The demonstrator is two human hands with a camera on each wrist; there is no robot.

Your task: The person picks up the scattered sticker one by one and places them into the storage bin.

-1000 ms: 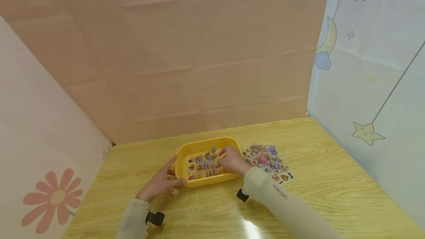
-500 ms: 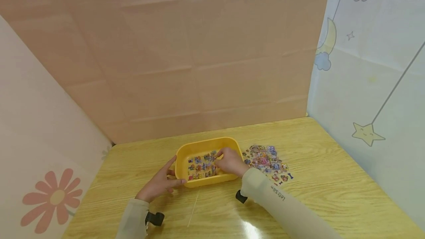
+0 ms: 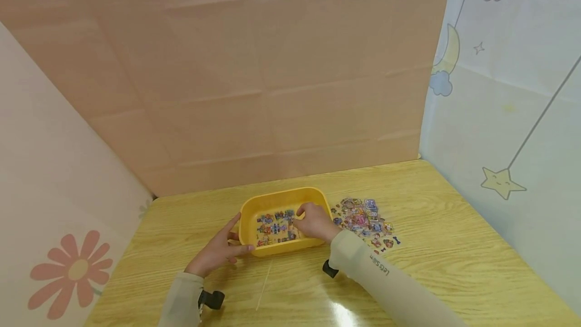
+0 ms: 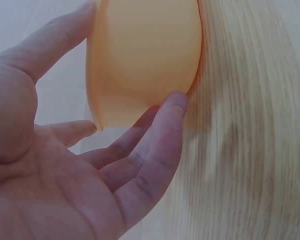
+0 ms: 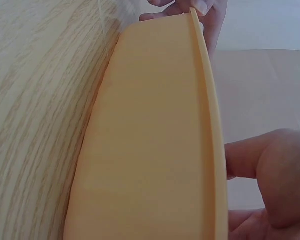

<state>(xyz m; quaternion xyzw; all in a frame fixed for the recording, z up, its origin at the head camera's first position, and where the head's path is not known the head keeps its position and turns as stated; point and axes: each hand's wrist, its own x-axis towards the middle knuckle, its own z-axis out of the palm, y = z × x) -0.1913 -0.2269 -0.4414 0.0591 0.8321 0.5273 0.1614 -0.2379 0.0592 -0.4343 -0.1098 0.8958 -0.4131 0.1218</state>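
Observation:
A yellow plastic tray [image 3: 277, 252] stands on the table, holding clear sheets with small colourful cartoon stickers [image 3: 274, 228]. At its left end, my left hand [image 3: 219, 252] grips the tray, thumb near the front corner and a finger along the back one. The left wrist view shows fingertips [image 4: 175, 102] against the tray's outer wall [image 4: 145, 55]. Inside the tray's right end, my right hand [image 3: 316, 222] bends its thumb and index finger at the right edge of a sticker sheet. In the right wrist view the wall [image 5: 150, 130] hides those fingertips.
Right of the tray lies a loose pile of clear sticker sheets [image 3: 363, 218] on the wooden table [image 3: 436, 246]. A thin pale strip [image 3: 264, 286] lies in front of the tray. A tan backdrop [image 3: 272, 90] rises behind, with patterned side panels.
The stickers in the tray have shifted slightly and their upper edge sits lower. My right hand has moved a little left and down since the first frame. My left hand stays on the tray.

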